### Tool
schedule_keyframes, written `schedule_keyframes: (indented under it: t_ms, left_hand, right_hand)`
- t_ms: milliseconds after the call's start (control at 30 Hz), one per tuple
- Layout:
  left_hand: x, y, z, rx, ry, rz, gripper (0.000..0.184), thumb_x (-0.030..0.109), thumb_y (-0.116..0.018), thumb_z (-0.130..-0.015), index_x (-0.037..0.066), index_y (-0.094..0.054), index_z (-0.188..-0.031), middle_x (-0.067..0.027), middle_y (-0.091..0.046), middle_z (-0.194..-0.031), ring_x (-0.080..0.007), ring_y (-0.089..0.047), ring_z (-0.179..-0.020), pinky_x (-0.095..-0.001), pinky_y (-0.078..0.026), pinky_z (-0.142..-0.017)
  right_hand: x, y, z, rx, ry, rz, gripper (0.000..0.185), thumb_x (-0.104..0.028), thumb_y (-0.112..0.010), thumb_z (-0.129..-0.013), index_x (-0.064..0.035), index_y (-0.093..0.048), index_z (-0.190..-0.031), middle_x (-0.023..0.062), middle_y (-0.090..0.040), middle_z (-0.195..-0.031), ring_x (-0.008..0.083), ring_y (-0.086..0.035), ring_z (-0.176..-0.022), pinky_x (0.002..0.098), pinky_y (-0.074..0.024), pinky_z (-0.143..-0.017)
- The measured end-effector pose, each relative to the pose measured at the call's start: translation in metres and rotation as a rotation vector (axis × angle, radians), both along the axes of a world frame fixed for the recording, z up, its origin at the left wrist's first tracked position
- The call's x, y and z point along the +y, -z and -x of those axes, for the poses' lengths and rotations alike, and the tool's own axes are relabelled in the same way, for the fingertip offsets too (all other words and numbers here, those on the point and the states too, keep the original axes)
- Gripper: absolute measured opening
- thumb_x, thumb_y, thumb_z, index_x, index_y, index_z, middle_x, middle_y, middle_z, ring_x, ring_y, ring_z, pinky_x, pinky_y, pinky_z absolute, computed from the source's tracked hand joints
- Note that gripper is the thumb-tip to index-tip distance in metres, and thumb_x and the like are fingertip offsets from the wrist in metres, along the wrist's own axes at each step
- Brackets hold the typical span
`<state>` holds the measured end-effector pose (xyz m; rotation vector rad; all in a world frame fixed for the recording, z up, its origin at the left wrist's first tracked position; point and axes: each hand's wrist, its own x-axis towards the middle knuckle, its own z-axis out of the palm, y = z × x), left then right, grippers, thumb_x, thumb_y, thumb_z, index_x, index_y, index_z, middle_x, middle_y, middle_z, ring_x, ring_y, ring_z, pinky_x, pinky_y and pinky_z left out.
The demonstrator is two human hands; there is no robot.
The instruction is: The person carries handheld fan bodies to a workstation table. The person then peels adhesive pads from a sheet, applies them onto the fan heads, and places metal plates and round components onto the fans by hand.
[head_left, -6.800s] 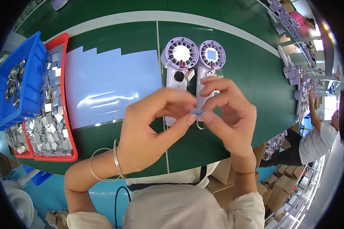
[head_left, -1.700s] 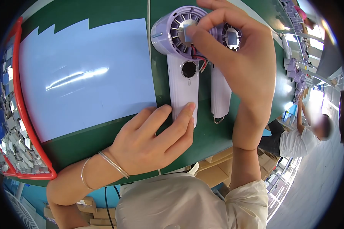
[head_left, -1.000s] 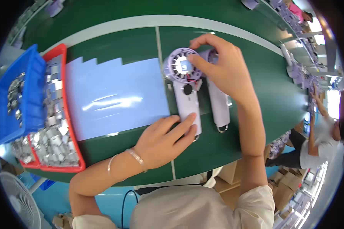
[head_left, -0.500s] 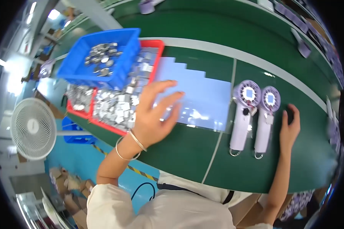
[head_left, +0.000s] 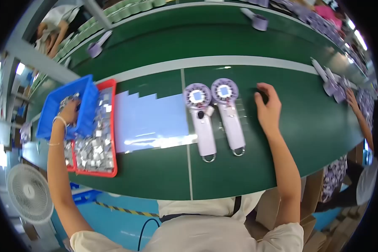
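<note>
My left hand (head_left: 69, 112) reaches down into the blue bin (head_left: 87, 110), among round metal parts (head_left: 73, 97); its fingertips are hidden there. My right hand (head_left: 268, 105) hovers or rests over the green table, right of the fans, with thumb and fingers apart and nothing between them. Two purple handheld fans lie side by side, the left fan (head_left: 205, 136) and the right fan (head_left: 232, 128). Each has a small blue square on its round hub. The left fan shows a black round button and a white tag near its neck.
Blue film sheets (head_left: 151, 122) lie left of the fans. A red tray (head_left: 114, 147) of small metallic pieces stands partly under the blue bin. More fans (head_left: 334, 86) lie on the conveyor side, near a co-worker's hand (head_left: 352, 98). A white floor fan (head_left: 29, 191) stands lower left.
My left hand has moved left from above the film into the blue bin. My right hand stays beside the fans, fingers apart. The camera view has turned to the right.
</note>
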<state>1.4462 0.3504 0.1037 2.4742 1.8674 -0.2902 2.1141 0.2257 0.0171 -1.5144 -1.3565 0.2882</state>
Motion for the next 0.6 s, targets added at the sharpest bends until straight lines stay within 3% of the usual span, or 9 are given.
schedule_keyframes:
  t_ms: [33, 133, 267, 333, 433, 467, 500, 533, 600]
  left_hand:
    - [-0.001, 0.009, 0.009, 0.009, 0.064, -0.103, 0.044, 0.008, -0.067, -0.079, 0.002, -0.059, -0.122, -0.0241, -0.063, -0.107, -0.0413, -0.059, -0.100, -0.0450, -0.047, -0.093]
    - [-0.008, -0.015, -0.022, -0.171, -0.055, 0.082, 0.030, 0.007, -0.066, -0.079, 0.000, -0.064, -0.108, -0.0244, -0.064, -0.096, -0.0395, -0.060, -0.093, -0.0443, -0.048, -0.086]
    - [-0.004, -0.016, -0.017, -0.107, -0.048, 0.095, 0.025, 0.002, -0.061, -0.078, 0.000, -0.063, -0.104, -0.0249, -0.064, -0.092, -0.0413, -0.061, -0.091, -0.0453, -0.049, -0.084]
    - [0.007, 0.002, 0.012, -0.084, 0.062, -0.016, 0.022, -0.002, -0.054, -0.079, 0.000, -0.063, -0.099, -0.0254, -0.064, -0.088, -0.0444, -0.061, -0.090, -0.0472, -0.049, -0.082]
    - [0.010, 0.010, 0.040, -0.020, 0.157, -0.118, 0.022, 0.004, -0.050, -0.084, 0.001, -0.063, -0.101, -0.0254, -0.064, -0.102, -0.0448, -0.058, -0.099, -0.0495, -0.047, -0.086]
    - [0.017, 0.015, 0.060, -0.017, 0.171, -0.101, 0.021, 0.005, -0.052, -0.085, 0.001, -0.063, -0.102, -0.0248, -0.063, -0.106, -0.0437, -0.058, -0.102, -0.0499, -0.046, -0.087]
    - [0.016, 0.007, 0.054, -0.009, 0.208, -0.095, 0.022, 0.005, -0.055, -0.084, 0.001, -0.063, -0.104, -0.0248, -0.064, -0.104, -0.0438, -0.058, -0.100, -0.0490, -0.047, -0.086]
    - [0.004, -0.014, 0.027, -0.058, 0.025, -0.012, 0.026, 0.005, -0.057, -0.084, -0.001, -0.063, -0.108, -0.0235, -0.065, -0.105, -0.0414, -0.059, -0.101, -0.0450, -0.047, -0.087]
    - [-0.024, -0.035, 0.008, -0.227, 0.039, -0.312, 0.027, 0.008, -0.057, -0.091, -0.003, -0.061, -0.116, -0.0192, -0.063, -0.116, -0.0353, -0.058, -0.110, -0.0399, -0.045, -0.096]
  right_hand:
    - [0.001, 0.001, -0.001, 0.000, 0.024, 0.008, 0.025, -0.004, -0.063, -0.086, 0.0004, -0.062, -0.111, 0.0154, -0.067, -0.107, 0.0281, -0.065, -0.102, 0.0353, -0.0491, -0.091]
    - [0.001, 0.002, -0.003, 0.002, 0.012, -0.042, 0.024, -0.004, -0.063, -0.085, 0.0009, -0.062, -0.109, 0.0157, -0.067, -0.104, 0.0292, -0.065, -0.100, 0.0357, -0.0498, -0.089]
    - [0.002, 0.000, 0.001, -0.009, 0.015, -0.050, 0.023, -0.003, -0.063, -0.085, 0.0013, -0.062, -0.107, 0.0164, -0.066, -0.103, 0.0300, -0.065, -0.099, 0.0359, -0.0502, -0.088]
    - [0.001, 0.001, 0.000, 0.002, -0.003, -0.066, 0.022, -0.003, -0.063, -0.084, 0.0018, -0.062, -0.106, 0.0173, -0.066, -0.102, 0.0313, -0.066, -0.096, 0.0363, -0.0509, -0.086]
    - [0.003, 0.004, 0.003, -0.007, 0.010, -0.118, 0.021, -0.003, -0.063, -0.082, 0.0005, -0.063, -0.103, 0.0173, -0.066, -0.098, 0.0325, -0.065, -0.092, 0.0383, -0.0523, -0.082]
    - [0.002, 0.004, 0.004, -0.052, 0.040, -0.104, 0.021, -0.002, -0.063, -0.084, 0.0002, -0.064, -0.104, 0.0151, -0.066, -0.097, 0.0259, -0.066, -0.090, 0.0347, -0.0531, -0.082]
    - [0.001, 0.003, 0.007, -0.089, 0.064, -0.140, 0.021, -0.004, -0.063, -0.082, 0.0000, -0.065, -0.102, 0.0169, -0.066, -0.097, 0.0296, -0.066, -0.089, 0.0366, -0.0534, -0.081]
    - [-0.001, 0.000, 0.009, -0.130, 0.074, -0.118, 0.023, -0.005, -0.062, -0.080, 0.0001, -0.065, -0.101, 0.0187, -0.066, -0.098, 0.0333, -0.065, -0.090, 0.0390, -0.0536, -0.082]
    - [0.003, 0.009, 0.010, -0.069, 0.067, -0.184, 0.021, -0.005, -0.061, -0.079, 0.0005, -0.063, -0.099, 0.0190, -0.064, -0.097, 0.0361, -0.062, -0.094, 0.0432, -0.0515, -0.084]
